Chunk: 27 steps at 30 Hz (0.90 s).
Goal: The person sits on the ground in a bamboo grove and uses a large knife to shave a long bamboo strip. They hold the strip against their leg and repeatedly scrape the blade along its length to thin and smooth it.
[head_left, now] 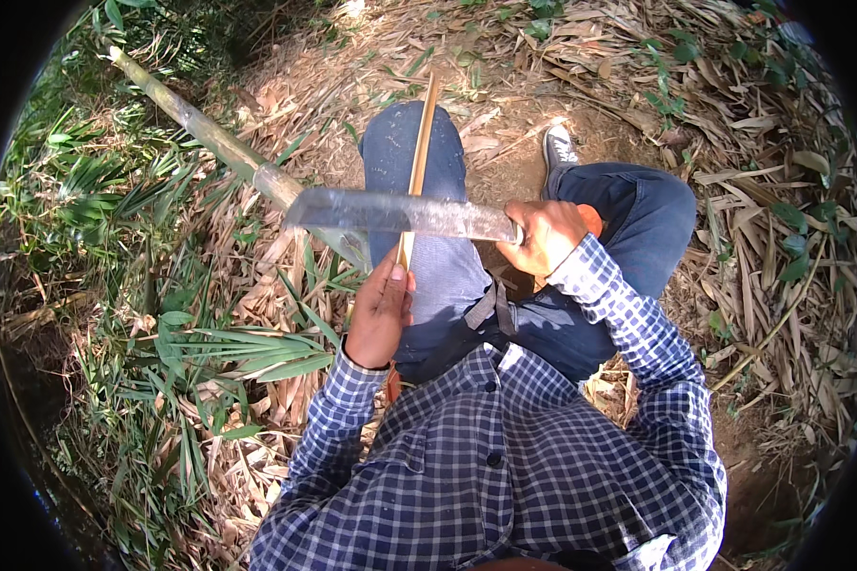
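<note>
My right hand [547, 235] is wrapped round the orange handle of a machete [400, 211]. Its broad, worn blade points left and lies across a thin bamboo strip [423, 143], hiding a short stretch of it. Whether the blade touches the strip I cannot tell. The strip's near end is gripped by my left hand [382, 310], thumb on top, just below the blade. From there the strip runs away from me above my bent left knee [411, 143].
A long green bamboo pole [214, 138] slants from the far left to beside my left knee. Dry leaves [762, 238] litter the ground on the right, while green plants [95, 190] crowd the left. A grey shoe [560, 146] shows beyond my right leg.
</note>
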Tool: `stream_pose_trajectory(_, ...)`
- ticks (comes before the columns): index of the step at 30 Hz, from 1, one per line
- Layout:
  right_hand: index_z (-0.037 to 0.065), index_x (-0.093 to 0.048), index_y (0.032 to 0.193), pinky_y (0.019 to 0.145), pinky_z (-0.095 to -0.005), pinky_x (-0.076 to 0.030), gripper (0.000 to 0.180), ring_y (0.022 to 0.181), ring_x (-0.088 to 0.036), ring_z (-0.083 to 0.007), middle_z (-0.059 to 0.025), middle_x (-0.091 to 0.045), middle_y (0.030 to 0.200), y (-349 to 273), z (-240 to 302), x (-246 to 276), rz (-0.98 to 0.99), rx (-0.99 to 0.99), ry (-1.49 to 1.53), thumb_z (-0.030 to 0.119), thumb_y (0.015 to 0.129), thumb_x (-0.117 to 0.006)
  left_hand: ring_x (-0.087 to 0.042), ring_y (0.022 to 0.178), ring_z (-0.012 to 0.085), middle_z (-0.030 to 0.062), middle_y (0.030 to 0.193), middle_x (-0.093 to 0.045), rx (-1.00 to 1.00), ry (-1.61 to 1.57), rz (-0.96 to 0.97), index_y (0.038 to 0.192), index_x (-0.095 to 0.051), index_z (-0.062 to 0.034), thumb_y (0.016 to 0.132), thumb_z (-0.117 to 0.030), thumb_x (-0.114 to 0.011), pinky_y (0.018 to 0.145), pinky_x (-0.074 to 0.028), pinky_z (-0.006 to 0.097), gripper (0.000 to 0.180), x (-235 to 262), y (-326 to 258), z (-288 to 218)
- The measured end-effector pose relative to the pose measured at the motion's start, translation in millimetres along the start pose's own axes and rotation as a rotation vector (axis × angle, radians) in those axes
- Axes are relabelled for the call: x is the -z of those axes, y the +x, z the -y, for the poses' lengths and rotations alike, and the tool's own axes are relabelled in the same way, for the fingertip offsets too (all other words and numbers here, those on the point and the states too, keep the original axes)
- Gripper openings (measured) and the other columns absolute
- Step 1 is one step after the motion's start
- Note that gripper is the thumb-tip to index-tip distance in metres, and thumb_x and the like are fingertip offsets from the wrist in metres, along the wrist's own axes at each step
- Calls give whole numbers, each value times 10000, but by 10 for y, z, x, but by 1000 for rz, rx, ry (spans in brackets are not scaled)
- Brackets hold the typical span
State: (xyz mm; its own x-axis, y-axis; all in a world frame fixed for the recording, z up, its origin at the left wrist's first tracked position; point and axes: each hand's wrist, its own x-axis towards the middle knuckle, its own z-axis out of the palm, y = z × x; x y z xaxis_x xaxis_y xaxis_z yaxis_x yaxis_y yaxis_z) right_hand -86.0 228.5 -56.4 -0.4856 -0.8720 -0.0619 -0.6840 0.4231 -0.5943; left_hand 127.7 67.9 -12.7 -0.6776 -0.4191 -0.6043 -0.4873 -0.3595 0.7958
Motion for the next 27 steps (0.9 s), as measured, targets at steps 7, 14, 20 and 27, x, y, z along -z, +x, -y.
stream_pose_trajectory(7,87,-685,868,580,-490,-517,281,605,-641,-387,-171,-639,628,281,-257,-14,-53,-100,-66,338,743,-680,-349,618,25,-51,885,-458,37,-43,47,1484,-373,-69,1054,-290,-425,537,-346,172,486,26,-39,-42)
stream_pose_trajectory(14,78,-684,839,588,-496,-520,236,590,-642,-382,-178,-625,604,293,-329,-73,-50,-35,-128,286,730,-684,-342,608,32,-40,868,-444,46,-50,45,1495,-356,-64,1056,-273,-419,524,-332,186,491,54,-77,1)
stream_pose_trajectory(20,95,-713,919,620,-475,-536,283,612,-653,-385,-181,-651,638,407,-375,-76,-64,-117,-73,309,733,-690,-350,619,21,-56,818,-427,72,-57,18,1502,-372,-121,1057,-278,-435,518,-338,169,476,70,-113,6)
stream_pose_trajectory(27,96,-735,961,684,-471,-546,338,696,-678,-374,-187,-680,711,673,-547,-4,-44,-301,-67,368,769,-681,-346,593,31,-40,827,-423,60,-75,17,1495,-360,-63,1048,-229,-446,517,-326,184,485,40,-122,0)
